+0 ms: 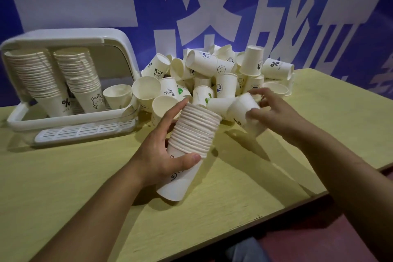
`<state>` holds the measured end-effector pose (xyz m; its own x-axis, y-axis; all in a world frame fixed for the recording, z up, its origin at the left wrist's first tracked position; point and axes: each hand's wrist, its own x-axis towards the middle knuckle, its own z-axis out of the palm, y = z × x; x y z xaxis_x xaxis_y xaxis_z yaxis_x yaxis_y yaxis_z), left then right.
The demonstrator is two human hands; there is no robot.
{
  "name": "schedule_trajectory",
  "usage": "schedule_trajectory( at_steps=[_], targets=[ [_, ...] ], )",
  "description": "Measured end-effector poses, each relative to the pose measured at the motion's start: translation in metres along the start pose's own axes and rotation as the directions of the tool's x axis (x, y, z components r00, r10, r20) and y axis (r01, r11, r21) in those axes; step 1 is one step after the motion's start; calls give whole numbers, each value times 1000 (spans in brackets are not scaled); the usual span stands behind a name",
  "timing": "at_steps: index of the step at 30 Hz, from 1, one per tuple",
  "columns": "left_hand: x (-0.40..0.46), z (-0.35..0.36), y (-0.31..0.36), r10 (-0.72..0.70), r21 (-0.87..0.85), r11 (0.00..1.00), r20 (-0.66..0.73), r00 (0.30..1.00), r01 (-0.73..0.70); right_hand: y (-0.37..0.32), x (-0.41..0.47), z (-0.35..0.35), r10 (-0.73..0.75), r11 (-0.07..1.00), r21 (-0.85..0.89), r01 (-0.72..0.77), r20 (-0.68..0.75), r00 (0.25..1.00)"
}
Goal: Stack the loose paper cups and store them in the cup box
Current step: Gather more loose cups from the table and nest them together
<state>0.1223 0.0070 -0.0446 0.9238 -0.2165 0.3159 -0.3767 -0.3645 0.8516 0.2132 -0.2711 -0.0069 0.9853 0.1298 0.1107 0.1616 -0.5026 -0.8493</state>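
two stacks of cups [53, 78] stand inside the cup box [119, 49]. the left hand [161, 151] grasps a tilted stack [191, 140] above the table [63, 176]; the right hand [274, 110] pinches one loose cup [242, 110] beside the pile [217, 74].

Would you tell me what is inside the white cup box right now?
The cup box holds two tilted stacks of nested paper cups, a left stack and a right stack. The stacks hide the box's back and floor behind them.
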Motion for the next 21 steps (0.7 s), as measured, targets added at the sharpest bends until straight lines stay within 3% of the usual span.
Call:
schedule_trajectory(
  at_steps=[4,7,14,18,21],
  targets=[
    [0,1,1,0,-25,1000,101,995,3,-33,-12,17,-114,952,265,150,-146,983],
    [0,4,1,10,-36,999,112,994,-6,-49,-23,38,-145,895,402,194,-150,978],
    [1,0,-2,25,-78,996,-56,998,-30,-45,-39,82,-179,896,395,203,-96,979],
    [3,-4,-5,24,-88,996,-79,997,-31,-35,-26,79,-220,935,258,245,-122,968],
    [4,-3,-5,28,-75,997,-85,996,-35,-25,0,71,-307,932,-241,269,-134,942]
  ],
)
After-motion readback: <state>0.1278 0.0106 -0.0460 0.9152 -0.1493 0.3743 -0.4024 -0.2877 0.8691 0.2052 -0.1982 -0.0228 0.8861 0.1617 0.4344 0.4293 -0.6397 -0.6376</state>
